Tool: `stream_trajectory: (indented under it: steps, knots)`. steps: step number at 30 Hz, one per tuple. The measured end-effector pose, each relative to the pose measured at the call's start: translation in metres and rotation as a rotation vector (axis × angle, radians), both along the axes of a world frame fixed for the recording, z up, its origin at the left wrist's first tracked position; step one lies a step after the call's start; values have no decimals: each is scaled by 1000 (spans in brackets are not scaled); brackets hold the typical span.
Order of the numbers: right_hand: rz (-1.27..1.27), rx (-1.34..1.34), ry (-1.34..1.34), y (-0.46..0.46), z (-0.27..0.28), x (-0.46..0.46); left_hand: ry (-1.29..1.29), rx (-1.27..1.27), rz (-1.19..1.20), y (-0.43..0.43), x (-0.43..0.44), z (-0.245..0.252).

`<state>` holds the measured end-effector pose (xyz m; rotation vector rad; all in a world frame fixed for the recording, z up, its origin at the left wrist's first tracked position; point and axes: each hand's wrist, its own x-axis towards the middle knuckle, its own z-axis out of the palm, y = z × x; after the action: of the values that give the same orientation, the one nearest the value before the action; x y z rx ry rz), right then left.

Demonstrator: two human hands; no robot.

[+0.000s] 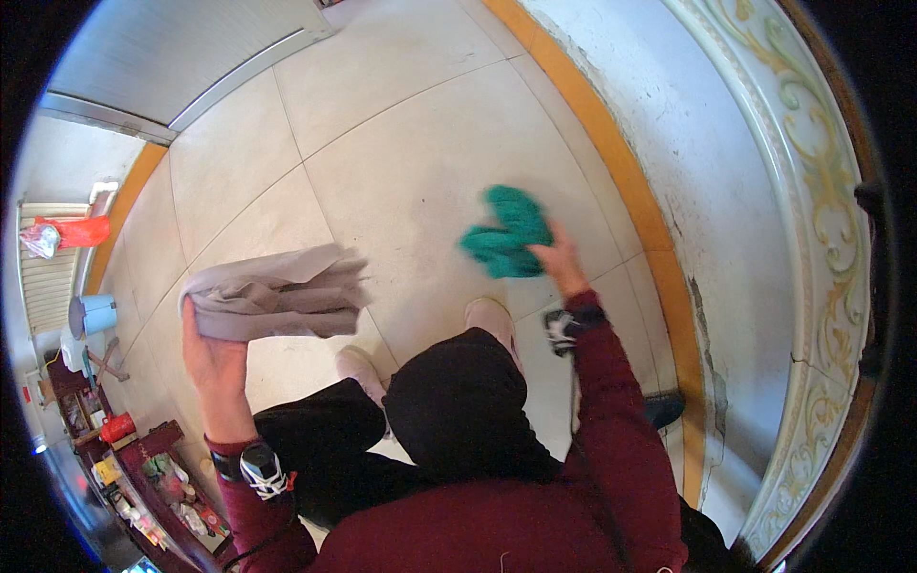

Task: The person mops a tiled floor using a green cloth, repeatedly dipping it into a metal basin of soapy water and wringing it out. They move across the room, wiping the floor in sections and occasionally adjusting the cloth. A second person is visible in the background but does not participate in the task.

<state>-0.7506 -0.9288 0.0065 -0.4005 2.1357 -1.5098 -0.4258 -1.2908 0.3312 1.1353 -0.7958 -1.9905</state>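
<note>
My left hand (215,365) grips one end of a folded grey-beige cloth (279,297). The cloth stretches to the right from my fingers, and its far edge is blurred. To the right, a bunched green cloth (509,236) is held in my right hand (562,261), the thumb lying over its near side. This cloth is blurred too. Both cloths are held apart from each other, above the tiled floor (401,143). Part of my left hand's fingers is hidden behind the grey-beige cloth.
A wall with an orange base strip (609,136) curves along the right. At the left are a blue bucket (99,315), a red plastic bag (82,232) and a dark red cabinet (154,440) with assorted small items. A metal door (186,57) stands at upper left. A dark shoe (663,408) rests by the right wall.
</note>
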Motion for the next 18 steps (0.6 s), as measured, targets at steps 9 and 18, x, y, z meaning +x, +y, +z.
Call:
stream_trajectory:
  steps: [9, 18]
  knots:
    - [-752, 973, 58, 102, -53, -36, 38, 14, 97, -4, 1, 11]
    - [11, 399, 565, -189, -62, -13, 25, -33, 12, -22, 3, 6]
